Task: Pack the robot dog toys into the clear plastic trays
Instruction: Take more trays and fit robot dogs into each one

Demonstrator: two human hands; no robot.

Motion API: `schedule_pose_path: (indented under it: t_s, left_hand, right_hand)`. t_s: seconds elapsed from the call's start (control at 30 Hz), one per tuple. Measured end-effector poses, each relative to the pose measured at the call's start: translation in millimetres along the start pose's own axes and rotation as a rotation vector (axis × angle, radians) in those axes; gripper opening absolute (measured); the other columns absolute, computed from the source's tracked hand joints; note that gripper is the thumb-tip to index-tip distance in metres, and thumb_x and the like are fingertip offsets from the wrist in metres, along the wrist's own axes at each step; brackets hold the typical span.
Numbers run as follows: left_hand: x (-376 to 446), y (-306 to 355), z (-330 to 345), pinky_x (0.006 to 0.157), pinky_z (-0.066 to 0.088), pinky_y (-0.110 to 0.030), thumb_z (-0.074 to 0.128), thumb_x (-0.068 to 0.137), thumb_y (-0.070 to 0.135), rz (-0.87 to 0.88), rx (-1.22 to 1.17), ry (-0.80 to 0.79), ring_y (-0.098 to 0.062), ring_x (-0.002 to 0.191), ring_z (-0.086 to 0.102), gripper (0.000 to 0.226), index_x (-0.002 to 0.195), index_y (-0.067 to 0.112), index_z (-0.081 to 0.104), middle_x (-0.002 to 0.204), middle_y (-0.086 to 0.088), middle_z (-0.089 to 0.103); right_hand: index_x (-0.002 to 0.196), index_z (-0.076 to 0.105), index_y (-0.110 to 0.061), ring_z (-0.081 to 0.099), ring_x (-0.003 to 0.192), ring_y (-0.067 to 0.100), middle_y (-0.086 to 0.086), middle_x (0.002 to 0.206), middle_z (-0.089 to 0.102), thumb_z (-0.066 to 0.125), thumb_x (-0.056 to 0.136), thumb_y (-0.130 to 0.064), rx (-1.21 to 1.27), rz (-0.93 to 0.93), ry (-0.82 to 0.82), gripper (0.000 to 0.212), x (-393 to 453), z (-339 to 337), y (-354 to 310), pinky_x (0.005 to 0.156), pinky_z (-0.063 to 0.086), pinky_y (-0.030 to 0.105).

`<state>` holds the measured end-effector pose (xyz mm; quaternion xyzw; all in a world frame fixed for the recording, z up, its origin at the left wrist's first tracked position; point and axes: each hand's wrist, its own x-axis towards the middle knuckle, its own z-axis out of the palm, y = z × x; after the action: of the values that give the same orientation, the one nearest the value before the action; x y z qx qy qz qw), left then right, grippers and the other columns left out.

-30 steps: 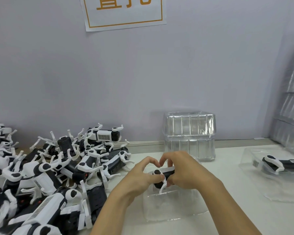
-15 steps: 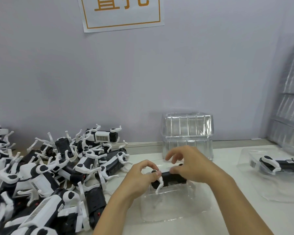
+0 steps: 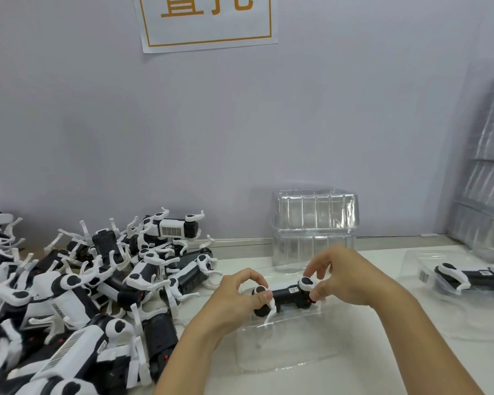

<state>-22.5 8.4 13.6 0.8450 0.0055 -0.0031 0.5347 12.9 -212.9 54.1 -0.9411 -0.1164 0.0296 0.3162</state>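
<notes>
Both hands pinch the toy dog (image 3: 287,293), left hand (image 3: 234,302) and right hand (image 3: 345,276) at opposite ends; tray (image 3: 291,349) beneath fingers. Lower level, legs folded into cavity.

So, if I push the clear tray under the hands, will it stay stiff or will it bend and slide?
The tray looks thin and see-through, so it probably flexes under a push. It lies on a smooth white table, so likely it slides easily. With the toy held by the left hand and right hand just above it, nothing seems to weigh it down.
</notes>
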Motion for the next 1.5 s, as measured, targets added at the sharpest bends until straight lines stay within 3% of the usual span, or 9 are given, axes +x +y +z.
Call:
schedule_pose_path:
  t_s: [0.23, 0.43, 0.57, 0.7, 0.8, 0.87, 1.03, 1.13, 1.5]
  left_hand:
    - [0.6, -0.4, 1.7, 0.052, 0.038, -0.009, 0.07, 0.09, 0.032, 0.008, -0.003, 0.033, -0.002, 0.082, 0.056, 0.004, 0.089, 0.032, 0.066, 0.11, 0.017, 0.048]
    - [2.5, -3.0, 6.5, 0.057, 0.038, -0.008, 0.073, 0.087, 0.022, 0.041, -0.077, 0.074, 0.004, 0.084, 0.055, 0.006, 0.086, 0.026, 0.068, 0.1, 0.016, 0.054]
    - [2.9, -5.7, 7.4, 0.071, 0.037, -0.017, 0.069, 0.091, 0.026, 0.046, -0.167, 0.071, -0.003, 0.108, 0.048, 0.023, 0.107, 0.039, 0.057, 0.122, 0.008, 0.046]
    - [8.1, -6.0, 11.4, 0.072, 0.035, -0.021, 0.055, 0.099, 0.028, 0.009, -0.344, 0.173, 0.006, 0.1, 0.047, 0.03, 0.125, 0.035, 0.043, 0.123, 0.008, 0.051]
    - [12.3, -7.7, 13.9, 0.072, 0.034, -0.016, 0.051, 0.1, 0.026, -0.015, -0.381, 0.21, 0.009, 0.097, 0.045, 0.017, 0.117, 0.031, 0.05, 0.114, 0.015, 0.055]
    - [13.9, -9.0, 15.1, 0.078, 0.04, -0.021, 0.05, 0.101, 0.026, -0.018, -0.383, 0.224, 0.004, 0.099, 0.051, 0.01, 0.109, 0.031, 0.053, 0.113, 0.011, 0.057]
    - [14.7, -10.0, 16.1, 0.066, 0.039, -0.02, 0.048, 0.1, 0.023, -0.021, -0.373, 0.258, 0.006, 0.079, 0.059, 0.009, 0.103, 0.029, 0.055, 0.101, 0.006, 0.063]
    - [15.8, -11.3, 16.1, 0.071, 0.038, -0.022, 0.049, 0.1, 0.022, -0.014, -0.35, 0.263, 0.002, 0.094, 0.053, 0.009, 0.103, 0.028, 0.055, 0.105, 0.005, 0.061]
    - [16.5, -11.8, 14.6, 0.072, 0.035, -0.016, 0.049, 0.099, 0.02, -0.008, -0.315, 0.244, 0.006, 0.096, 0.046, 0.013, 0.107, 0.029, 0.054, 0.108, 0.011, 0.056]
  right_hand:
    - [0.083, 0.069, -0.034, 0.058, 0.081, 0.003, -0.011, 0.098, 0.061, 0.089, 0.071, -0.023, -0.019, 0.013, -0.005, 0.026, 0.0, 0.0, -2.7, 0.054, 0.038, 0.013]
    - [0.082, 0.07, -0.028, 0.057, 0.073, 0.005, -0.009, 0.089, 0.064, 0.085, 0.078, -0.024, -0.053, -0.003, 0.01, 0.016, 1.4, -1.3, -4.7, 0.055, 0.037, 0.013]
    - [0.082, 0.067, -0.027, 0.057, 0.068, 0.005, -0.009, 0.086, 0.061, 0.084, 0.078, -0.022, -0.061, 0.013, 0.022, 0.018, 3.0, 1.9, -6.1, 0.052, 0.037, 0.012]
    - [0.096, 0.065, -0.031, 0.055, 0.08, 0.0, -0.012, 0.099, 0.058, 0.078, 0.084, -0.026, -0.099, -0.029, 0.014, 0.019, 1.3, 4.6, -11.7, 0.057, 0.038, 0.012]
    - [0.106, 0.065, -0.041, 0.053, 0.095, -0.003, -0.019, 0.106, 0.056, 0.076, 0.085, -0.033, 0.006, -0.154, -0.016, 0.025, 2.1, 21.2, -26.1, 0.073, 0.042, 0.014]
    - [0.104, 0.069, -0.041, 0.053, 0.098, -0.004, -0.02, 0.107, 0.059, 0.074, 0.084, -0.037, 0.021, -0.226, -0.039, 0.021, 1.7, 38.4, -39.9, 0.074, 0.043, 0.013]
    - [0.103, 0.077, -0.032, 0.059, 0.095, 0.007, -0.016, 0.092, 0.057, 0.073, 0.085, -0.021, -0.032, -0.242, -0.012, 0.021, 6.7, 61.6, -49.2, 0.083, 0.053, 0.026]
    - [0.111, 0.075, -0.031, 0.062, 0.101, 0.008, -0.012, 0.108, 0.067, 0.071, 0.085, -0.02, -0.031, -0.218, 0.035, 0.029, 8.7, 63.8, -47.0, 0.087, 0.054, 0.027]
    - [0.107, 0.075, -0.028, 0.062, 0.091, -0.002, -0.012, 0.098, 0.07, 0.074, 0.087, -0.026, 0.072, -0.207, 0.025, 0.02, 13.3, 51.5, -38.2, 0.074, 0.046, 0.008]
